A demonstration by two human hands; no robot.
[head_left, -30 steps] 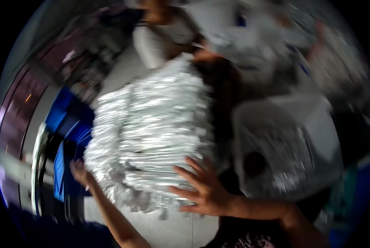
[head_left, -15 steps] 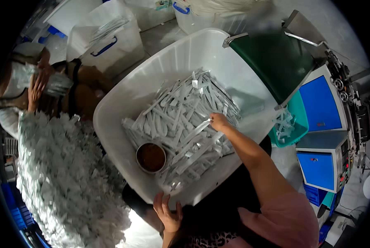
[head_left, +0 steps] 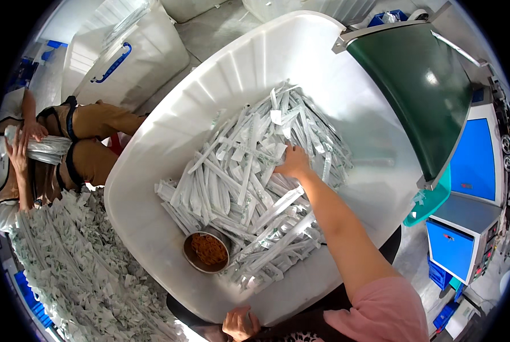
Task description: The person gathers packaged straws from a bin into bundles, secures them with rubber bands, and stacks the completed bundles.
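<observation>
A large white plastic tub holds a heap of long, narrow, clear-wrapped packets. My right hand reaches into the middle of the heap, its thumb and fingers closing round the pale end of one packet. Part of its grip is hidden by the plastic. At the tub's near rim, my left hand rests with curled fingers; what lies inside them, if anything, is hidden. A round metal bowl with brown-orange bands or strands inside stands in the tub's near left part, against the packets.
A dark green conveyor chute overhangs the tub's far right. To the left rises a large pile of wrapped packets; behind it a co-worker's hands hold a bundle. Blue-doored machines and a teal bin stand right.
My right hand has moved deeper into the heap, leaving the strip it pinched. My left hand's fingers have curled in. The view has shifted and brightened; the co-worker's bundle is lower.
</observation>
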